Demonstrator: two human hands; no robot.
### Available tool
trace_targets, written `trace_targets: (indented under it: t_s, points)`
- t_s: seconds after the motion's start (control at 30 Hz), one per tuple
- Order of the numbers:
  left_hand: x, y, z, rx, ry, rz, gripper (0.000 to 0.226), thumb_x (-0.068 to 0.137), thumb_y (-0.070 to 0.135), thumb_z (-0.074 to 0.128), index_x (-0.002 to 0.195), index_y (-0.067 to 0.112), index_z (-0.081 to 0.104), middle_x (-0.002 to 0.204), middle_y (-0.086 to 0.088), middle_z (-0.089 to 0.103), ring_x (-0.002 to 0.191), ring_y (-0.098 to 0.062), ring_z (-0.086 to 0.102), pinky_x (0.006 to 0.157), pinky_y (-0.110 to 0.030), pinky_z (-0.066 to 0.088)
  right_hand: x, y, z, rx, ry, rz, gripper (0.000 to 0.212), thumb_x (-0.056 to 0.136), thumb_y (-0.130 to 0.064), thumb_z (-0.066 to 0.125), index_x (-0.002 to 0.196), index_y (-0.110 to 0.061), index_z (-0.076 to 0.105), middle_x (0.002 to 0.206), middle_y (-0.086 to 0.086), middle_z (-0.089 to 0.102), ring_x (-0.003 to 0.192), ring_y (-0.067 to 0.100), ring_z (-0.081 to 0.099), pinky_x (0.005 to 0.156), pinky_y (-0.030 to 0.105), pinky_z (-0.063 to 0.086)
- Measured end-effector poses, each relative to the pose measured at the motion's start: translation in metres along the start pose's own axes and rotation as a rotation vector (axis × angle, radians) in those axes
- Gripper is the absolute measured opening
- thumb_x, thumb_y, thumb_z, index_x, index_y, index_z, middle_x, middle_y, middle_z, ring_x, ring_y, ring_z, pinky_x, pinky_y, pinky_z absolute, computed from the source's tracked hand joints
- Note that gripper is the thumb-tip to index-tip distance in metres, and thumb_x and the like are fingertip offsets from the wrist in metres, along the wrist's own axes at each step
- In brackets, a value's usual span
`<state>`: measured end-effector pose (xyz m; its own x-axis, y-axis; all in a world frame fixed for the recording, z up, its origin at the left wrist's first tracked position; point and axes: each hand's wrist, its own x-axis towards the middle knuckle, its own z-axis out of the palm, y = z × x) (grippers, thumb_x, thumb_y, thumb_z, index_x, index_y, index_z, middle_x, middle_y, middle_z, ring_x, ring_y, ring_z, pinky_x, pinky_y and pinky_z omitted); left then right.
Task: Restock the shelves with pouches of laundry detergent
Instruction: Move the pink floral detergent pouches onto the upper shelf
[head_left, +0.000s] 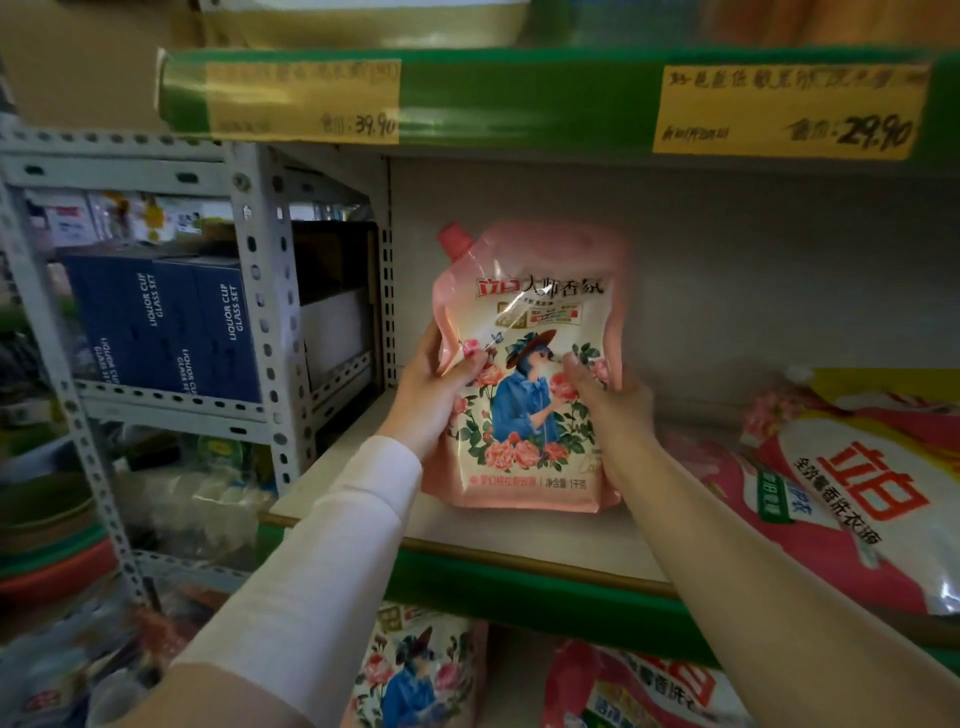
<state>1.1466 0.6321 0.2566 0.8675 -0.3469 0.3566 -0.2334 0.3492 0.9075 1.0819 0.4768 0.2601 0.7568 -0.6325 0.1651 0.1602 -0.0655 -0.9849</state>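
Here, left hand and right hand grip 1 pink pouch upright on the shelf.

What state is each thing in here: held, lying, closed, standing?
Floral pouch: upright over the shelf, cap on, held at both sides.
Left hand: grips the pouch's left edge.
Right hand: grips the pouch's right edge.
Large red-and-white pouch: lying on the shelf, to the right.
Second floral pouch: one level down, partly hidden.
Blue boxes: closed, standing on the grey rack.
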Motion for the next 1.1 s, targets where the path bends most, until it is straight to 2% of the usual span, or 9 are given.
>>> trace_targets:
  t_s: [0.1, 0.23, 0.37, 0.53, 0.7, 0.77, 0.93, 1.03, 1.1]
  points:
    - [-0.003, 0.004, 0.003, 0.030, 0.036, 0.002, 0.046, 0.089, 0.014, 0.061, 0.132, 0.021, 0.048, 0.111, -0.006, 0.069, 0.096, -0.022, 0.069, 0.084, -0.040, 0.056, -0.002, -0.005, 0.002, 0.013, 0.030, 0.027, 0.023, 0.077, -0.032, 0.073, 0.084, -0.016, 0.058, 0.078, 0.004, 0.066, 0.067, 0.017, 0.065, 0.063, 0.030, 0.055]
    - [-0.006, 0.016, 0.005, 0.046, 0.083, -0.104, 0.037, 0.089, 0.019, 0.061, 0.125, 0.023, 0.053, 0.107, -0.007, 0.071, 0.094, -0.025, 0.070, 0.088, -0.046, 0.054, -0.004, -0.020, 0.003, -0.014, 0.015, 0.108, 0.027, 0.077, -0.033, 0.073, 0.087, -0.014, 0.057, 0.073, 0.001, 0.062, 0.061, 0.010, 0.061, 0.053, 0.023, 0.048]
    - [-0.007, 0.038, 0.005, 0.021, 0.132, -0.240, 0.040, 0.087, 0.019, 0.064, 0.125, 0.022, 0.053, 0.107, -0.010, 0.071, 0.095, -0.029, 0.069, 0.089, -0.050, 0.053, -0.003, -0.040, 0.006, -0.135, -0.003, 0.184, 0.031, 0.074, -0.043, 0.074, 0.074, -0.019, 0.053, 0.072, 0.001, 0.063, 0.066, 0.016, 0.064, 0.066, 0.030, 0.053]
    - [-0.020, 0.067, -0.002, 0.020, 0.233, -0.292, 0.030, 0.086, 0.013, 0.066, 0.115, 0.019, 0.058, 0.109, -0.013, 0.069, 0.099, -0.032, 0.067, 0.091, -0.048, 0.052, -0.016, -0.068, 0.016, -0.237, -0.103, 0.263, 0.034, 0.076, -0.046, 0.070, 0.074, -0.018, 0.052, 0.081, 0.003, 0.063, 0.077, 0.020, 0.063, 0.072, 0.030, 0.051]
    - [-0.047, 0.089, -0.017, 0.048, 0.330, -0.343, 0.012, 0.086, 0.012, 0.066, 0.092, 0.021, 0.061, 0.087, -0.006, 0.071, 0.079, -0.021, 0.069, 0.079, -0.037, 0.056, -0.044, -0.076, 0.028, -0.210, -0.144, 0.344, 0.041, 0.072, -0.045, 0.076, 0.088, -0.013, 0.056, 0.091, 0.007, 0.067, 0.085, 0.023, 0.066, 0.082, 0.034, 0.054]
    - [-0.061, 0.095, -0.025, 0.025, 0.347, -0.371, 0.016, 0.086, 0.012, 0.066, 0.099, 0.019, 0.061, 0.094, -0.010, 0.071, 0.084, -0.025, 0.070, 0.079, -0.039, 0.057, -0.055, -0.075, 0.034, -0.212, -0.177, 0.383, 0.048, 0.068, -0.045, 0.079, 0.094, -0.010, 0.059, 0.096, 0.009, 0.069, 0.086, 0.025, 0.069, 0.084, 0.039, 0.055]
    - [-0.107, 0.097, -0.045, -0.045, 0.448, -0.400, 0.027, 0.086, 0.009, 0.066, 0.111, 0.013, 0.059, 0.086, -0.011, 0.072, 0.068, -0.021, 0.071, 0.063, -0.034, 0.060, -0.083, -0.061, 0.050, -0.251, -0.259, 0.448, 0.067, 0.061, -0.049, 0.083, 0.110, -0.008, 0.061, 0.099, 0.009, 0.070, 0.083, 0.024, 0.070, 0.079, 0.041, 0.058]
    - [-0.136, 0.094, -0.059, -0.081, 0.533, -0.402, 0.022, 0.085, 0.011, 0.066, 0.106, 0.017, 0.059, 0.079, -0.006, 0.074, 0.068, -0.021, 0.072, 0.060, -0.033, 0.059, -0.101, -0.046, 0.062, -0.258, -0.355, 0.454, 0.064, 0.060, -0.050, 0.083, 0.107, -0.011, 0.063, 0.097, 0.008, 0.071, 0.081, 0.023, 0.070, 0.077, 0.041, 0.058]
    - [-0.155, 0.090, -0.066, -0.110, 0.595, -0.388, 0.029, 0.085, 0.012, 0.066, 0.113, 0.014, 0.057, 0.076, -0.004, 0.074, 0.067, -0.020, 0.072, 0.057, -0.031, 0.057, -0.111, -0.037, 0.069, -0.243, -0.426, 0.444, 0.057, 0.063, -0.048, 0.082, 0.103, -0.012, 0.064, 0.095, 0.006, 0.072, 0.079, 0.021, 0.071, 0.076, 0.041, 0.059]
